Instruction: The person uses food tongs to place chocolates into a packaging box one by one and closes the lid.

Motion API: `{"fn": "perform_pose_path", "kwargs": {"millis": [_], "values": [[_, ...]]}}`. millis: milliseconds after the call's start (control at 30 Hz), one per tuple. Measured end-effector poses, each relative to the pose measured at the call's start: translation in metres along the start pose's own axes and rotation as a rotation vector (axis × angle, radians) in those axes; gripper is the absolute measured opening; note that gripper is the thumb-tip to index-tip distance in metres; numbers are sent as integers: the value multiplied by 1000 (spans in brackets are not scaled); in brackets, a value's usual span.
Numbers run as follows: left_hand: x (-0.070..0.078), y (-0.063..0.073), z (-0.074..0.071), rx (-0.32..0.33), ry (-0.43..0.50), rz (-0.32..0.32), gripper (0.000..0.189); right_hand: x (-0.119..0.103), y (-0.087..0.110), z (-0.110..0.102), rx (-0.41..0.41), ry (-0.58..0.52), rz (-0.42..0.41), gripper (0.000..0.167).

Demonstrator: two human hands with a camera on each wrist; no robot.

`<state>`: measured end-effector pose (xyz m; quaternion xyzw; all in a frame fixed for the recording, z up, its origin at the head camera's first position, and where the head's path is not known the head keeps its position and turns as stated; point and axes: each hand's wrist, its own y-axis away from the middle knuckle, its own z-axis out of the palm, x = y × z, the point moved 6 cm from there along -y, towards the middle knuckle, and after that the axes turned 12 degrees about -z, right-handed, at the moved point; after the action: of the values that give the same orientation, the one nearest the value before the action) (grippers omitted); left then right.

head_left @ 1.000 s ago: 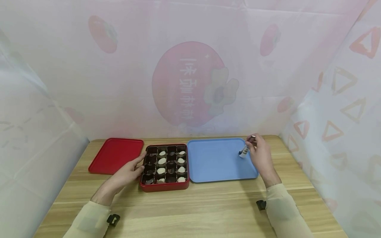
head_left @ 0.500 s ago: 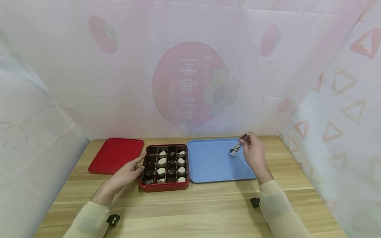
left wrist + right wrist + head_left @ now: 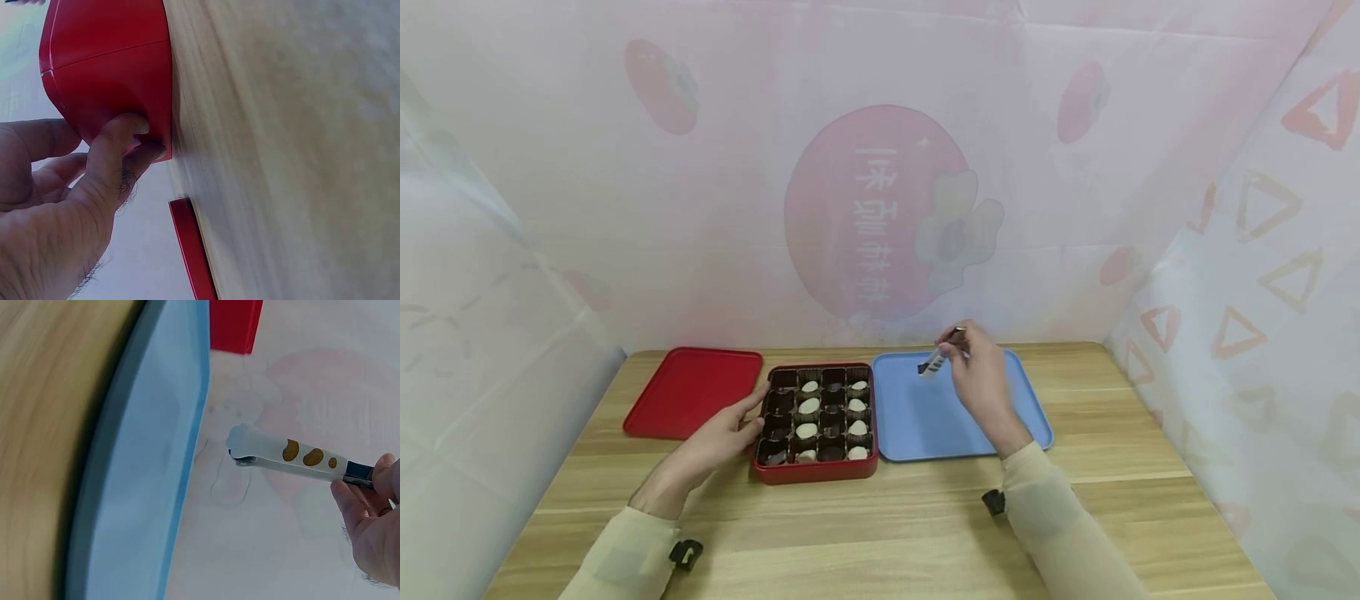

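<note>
A red square box [image 3: 816,473] stands mid-table, its dark divided insert holding white and dark chocolates [image 3: 808,406]; several compartments at its left are bare. Against the box's left side rest the fingers of my left hand [image 3: 722,437], and the left wrist view shows the fingertips touching its red wall [image 3: 112,75]. My right hand [image 3: 988,383] pinches small tongs [image 3: 294,454] with a white, brown-spotted, paw-shaped end. They hang above the blue tray [image 3: 985,425], tips pointing left toward the box. Nothing shows between the tips.
A red lid [image 3: 696,392] lies flat left of the box, partly behind my left hand. The blue tray sits close against the box's right side. At the table's [image 3: 865,533] back edge rises a printed cloth wall [image 3: 737,250].
My right hand has swept left over the blue tray with the tongs, from its right edge to the tray's middle. My left hand and the box have stayed put.
</note>
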<state>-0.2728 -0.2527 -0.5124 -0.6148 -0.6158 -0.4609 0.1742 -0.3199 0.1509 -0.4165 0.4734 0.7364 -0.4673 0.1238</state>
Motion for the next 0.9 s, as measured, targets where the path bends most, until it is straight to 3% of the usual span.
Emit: {"fn": "perform_pose_path", "kwargs": {"millis": [200, 433, 900], "values": [[1, 1, 0, -14, 19, -4, 74, -29, -8, 27, -40, -44, -59, 7], [1, 1, -1, -3, 0, 1, 74, -57, -11, 58, -93, -139, -67, 10], [1, 0, 0, -9, 20, 5, 74, -93, -13, 117, -221, -312, -79, 14]]}}
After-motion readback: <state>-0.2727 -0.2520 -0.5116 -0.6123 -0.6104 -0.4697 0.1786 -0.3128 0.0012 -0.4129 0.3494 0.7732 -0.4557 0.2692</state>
